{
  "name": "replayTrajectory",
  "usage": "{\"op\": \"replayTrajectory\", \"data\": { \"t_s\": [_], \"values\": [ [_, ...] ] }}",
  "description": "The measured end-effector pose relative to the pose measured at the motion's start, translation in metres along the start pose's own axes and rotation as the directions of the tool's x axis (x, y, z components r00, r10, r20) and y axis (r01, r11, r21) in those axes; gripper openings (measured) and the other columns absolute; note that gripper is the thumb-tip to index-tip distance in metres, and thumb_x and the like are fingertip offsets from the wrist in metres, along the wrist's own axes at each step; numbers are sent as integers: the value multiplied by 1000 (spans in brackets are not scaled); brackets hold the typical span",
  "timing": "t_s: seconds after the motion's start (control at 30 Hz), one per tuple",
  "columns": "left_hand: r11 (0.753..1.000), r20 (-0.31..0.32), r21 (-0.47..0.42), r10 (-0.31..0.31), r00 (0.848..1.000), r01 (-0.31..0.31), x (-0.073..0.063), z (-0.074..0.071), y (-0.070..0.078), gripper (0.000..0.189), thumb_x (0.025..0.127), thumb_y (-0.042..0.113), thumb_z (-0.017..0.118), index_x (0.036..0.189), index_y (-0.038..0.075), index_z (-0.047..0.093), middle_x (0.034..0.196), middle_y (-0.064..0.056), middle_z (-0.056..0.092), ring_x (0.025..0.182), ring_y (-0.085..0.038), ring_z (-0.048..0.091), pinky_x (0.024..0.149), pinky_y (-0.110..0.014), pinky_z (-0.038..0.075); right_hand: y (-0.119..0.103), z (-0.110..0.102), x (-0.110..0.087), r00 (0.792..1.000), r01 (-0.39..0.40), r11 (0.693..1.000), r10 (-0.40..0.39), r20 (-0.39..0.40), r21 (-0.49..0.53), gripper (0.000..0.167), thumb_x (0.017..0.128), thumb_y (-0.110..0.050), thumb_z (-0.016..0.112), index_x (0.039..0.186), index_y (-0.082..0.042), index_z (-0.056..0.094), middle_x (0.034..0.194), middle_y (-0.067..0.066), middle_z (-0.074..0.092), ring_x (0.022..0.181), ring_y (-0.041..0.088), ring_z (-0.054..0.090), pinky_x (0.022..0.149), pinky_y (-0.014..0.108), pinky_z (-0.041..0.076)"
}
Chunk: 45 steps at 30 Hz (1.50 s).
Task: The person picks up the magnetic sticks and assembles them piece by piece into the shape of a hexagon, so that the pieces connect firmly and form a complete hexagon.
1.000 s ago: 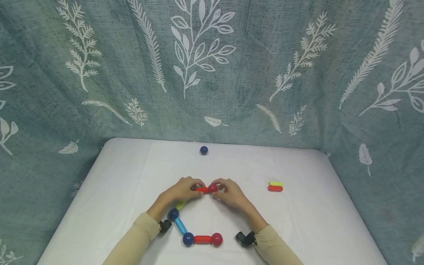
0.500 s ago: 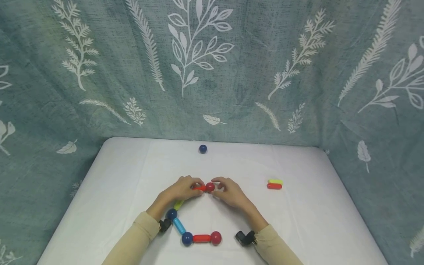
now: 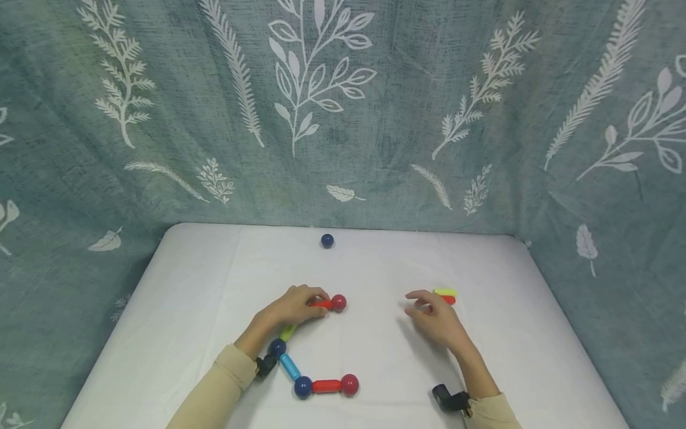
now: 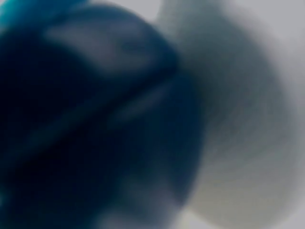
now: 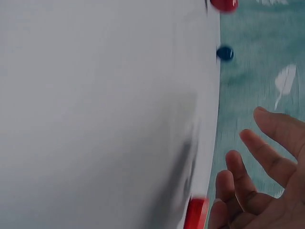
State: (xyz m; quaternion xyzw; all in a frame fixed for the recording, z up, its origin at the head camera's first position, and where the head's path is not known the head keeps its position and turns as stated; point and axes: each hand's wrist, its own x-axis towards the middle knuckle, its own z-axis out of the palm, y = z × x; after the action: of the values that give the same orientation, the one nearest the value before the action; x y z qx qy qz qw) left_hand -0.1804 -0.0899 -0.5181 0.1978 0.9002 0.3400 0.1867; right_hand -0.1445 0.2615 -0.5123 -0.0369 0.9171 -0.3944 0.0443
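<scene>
In the head view my left hand [image 3: 299, 305] pinches a red rod [image 3: 321, 304] whose right end meets a red ball [image 3: 339, 302]. A yellow-green rod [image 3: 288, 332] comes out from under that hand to a dark blue ball [image 3: 277, 347]. From there the chain runs through a light blue rod [image 3: 290, 366], another dark blue ball [image 3: 303, 387] and a red rod [image 3: 327, 386] to a red ball [image 3: 350, 385]. What lies under the left palm is hidden. My right hand [image 3: 436, 319] holds nothing, fingers loosely bent, near a loose yellow-green rod [image 3: 446, 292] and red rod [image 3: 449, 300].
A single dark blue ball [image 3: 327, 241] lies near the back edge of the white table [image 3: 214, 268]. Behind it hangs a green leaf-print curtain [image 3: 386, 119]. Blurred dark blue, probably a close ball [image 4: 95, 119], fills much of the left wrist view.
My right hand has left the red ball and swung right to the two loose rods. The left hand has stayed almost still, keeping its hold on the red rod.
</scene>
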Motion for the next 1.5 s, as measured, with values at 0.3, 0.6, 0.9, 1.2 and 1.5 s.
{"op": "replayTrajectory", "data": {
  "t_s": [0.3, 0.6, 0.9, 1.2, 1.5],
  "values": [
    [1000, 0, -11, 4, 1000, -4, -1, -1, -3, 28, 92, 30, 72, 119, 22, 70, 105, -2, 63, 96, -20, 54, 84, -45, 47, 41, -47, -4, 994, -37, 986, 19, -109, -165, 31, 95, -14, 69, 123, -2, 66, 113, 26, 63, 101, 40, 59, 79, 55, 48],
    [1000, -1, -7, 19, 1000, -19, 1, -1, -4, 28, 92, 29, 72, 119, 22, 70, 104, -1, 62, 93, -19, 53, 83, -43, 47, 55, -52, 0, 991, -122, 966, 108, -74, -230, 31, 93, -13, 67, 122, 0, 65, 112, 33, 61, 103, 49, 58, 79, 60, 47],
    [1000, -9, -2, 4, 1000, -4, 1, -3, -4, 28, 92, 30, 72, 120, 22, 70, 104, -1, 62, 95, -20, 54, 84, -44, 47, 53, -48, 3, 988, -157, 958, 152, -36, -239, 35, 92, -17, 70, 120, 4, 63, 113, 32, 61, 102, 47, 59, 80, 58, 48],
    [1000, -5, -17, 19, 1000, -19, 0, -1, -4, 30, 92, 29, 73, 120, 21, 70, 104, -3, 62, 95, -21, 53, 82, -44, 47, 36, -26, 1, 992, -126, 981, 125, -17, -144, 33, 91, -21, 73, 116, -1, 67, 110, 19, 66, 104, 39, 59, 83, 57, 47],
    [1000, -8, -11, 5, 1000, -5, 0, 1, -3, 29, 92, 29, 73, 120, 23, 70, 104, -2, 62, 95, -20, 53, 83, -43, 47, 1, 9, 7, 995, -91, 995, 92, 48, -32, 23, 90, -19, 76, 110, -10, 70, 94, 4, 64, 77, 21, 52, 65, 35, 42]
  ]
}}
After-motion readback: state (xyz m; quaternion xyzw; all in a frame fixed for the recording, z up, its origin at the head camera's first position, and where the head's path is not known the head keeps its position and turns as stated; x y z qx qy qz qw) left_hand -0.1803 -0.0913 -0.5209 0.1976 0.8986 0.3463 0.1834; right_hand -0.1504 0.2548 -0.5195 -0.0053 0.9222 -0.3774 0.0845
